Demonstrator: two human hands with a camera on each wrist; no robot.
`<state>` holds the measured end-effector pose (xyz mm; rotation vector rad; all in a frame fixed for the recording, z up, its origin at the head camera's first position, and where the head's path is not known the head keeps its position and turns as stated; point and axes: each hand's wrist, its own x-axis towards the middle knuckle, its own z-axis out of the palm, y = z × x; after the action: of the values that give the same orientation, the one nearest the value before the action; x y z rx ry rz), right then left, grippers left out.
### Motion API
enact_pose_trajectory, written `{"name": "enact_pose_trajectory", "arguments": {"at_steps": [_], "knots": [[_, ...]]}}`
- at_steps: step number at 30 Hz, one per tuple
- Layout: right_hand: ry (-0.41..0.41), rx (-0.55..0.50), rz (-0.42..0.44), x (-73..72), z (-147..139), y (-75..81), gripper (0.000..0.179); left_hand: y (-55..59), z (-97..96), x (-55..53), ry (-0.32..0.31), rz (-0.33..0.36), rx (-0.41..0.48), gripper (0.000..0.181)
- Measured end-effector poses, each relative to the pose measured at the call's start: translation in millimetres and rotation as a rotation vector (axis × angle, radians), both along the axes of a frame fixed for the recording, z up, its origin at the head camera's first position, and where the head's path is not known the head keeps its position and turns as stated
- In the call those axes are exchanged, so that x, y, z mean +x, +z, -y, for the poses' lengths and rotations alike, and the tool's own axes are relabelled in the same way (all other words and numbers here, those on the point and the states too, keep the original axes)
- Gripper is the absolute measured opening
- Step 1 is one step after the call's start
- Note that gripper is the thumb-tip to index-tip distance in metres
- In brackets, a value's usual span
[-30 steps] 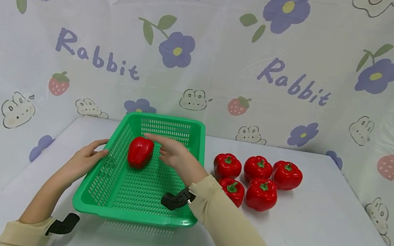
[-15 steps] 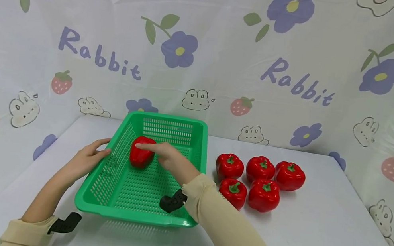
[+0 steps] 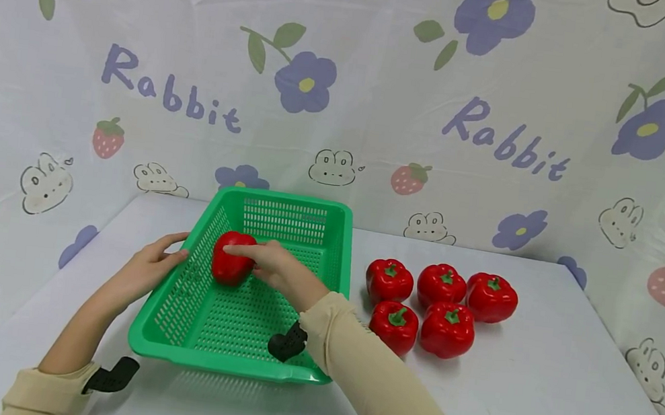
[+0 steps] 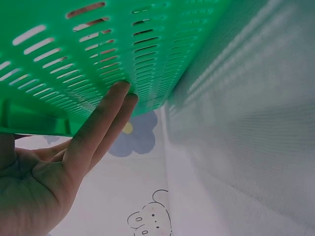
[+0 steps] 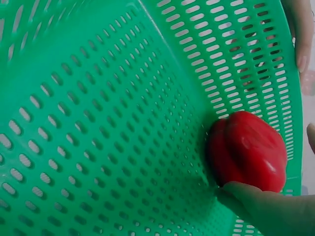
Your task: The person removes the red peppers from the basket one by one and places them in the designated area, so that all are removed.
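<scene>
A red bell pepper lies on its side against the left wall of a green plastic basket. My right hand reaches into the basket, its index finger stretched across the pepper's top. In the right wrist view, a finger touches the lower edge of the pepper, while another fingertip stands apart at the right border. My left hand rests at the basket's left rim. The left wrist view shows its fingers straight along the outside of the slotted wall.
Several red bell peppers with green stems, among them a front one, stand grouped on the white table right of the basket. A patterned curtain hangs behind the table. The right sleeve crosses the basket's front right corner.
My right hand has come down from above onto the pepper and shifted left with it, so the pepper sits closer to the left wall. The left hand stays at the rim.
</scene>
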<state>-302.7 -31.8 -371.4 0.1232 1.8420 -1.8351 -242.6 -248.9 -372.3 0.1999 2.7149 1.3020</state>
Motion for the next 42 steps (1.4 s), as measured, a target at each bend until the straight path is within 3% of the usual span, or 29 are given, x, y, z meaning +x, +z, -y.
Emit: {"name": "enact_pose_trajectory", "arguments": {"at_steps": [18,34,42], "knots": [[-0.086,-0.01,0.012,2.8,7,-8.1,0.072,0.5,0.9,-0.5,-0.003,0.004,0.006,0.061],[-0.082,0.096,-0.145,9.5,7,6.1,0.057,-1.0,0.8,-0.3,0.0,-0.001,-0.002,0.06],[-0.068,0.088,-0.236,16.6,-10,21.1,0.052,0.7,0.7,0.0,0.004,0.002,-0.005,0.061]]}}
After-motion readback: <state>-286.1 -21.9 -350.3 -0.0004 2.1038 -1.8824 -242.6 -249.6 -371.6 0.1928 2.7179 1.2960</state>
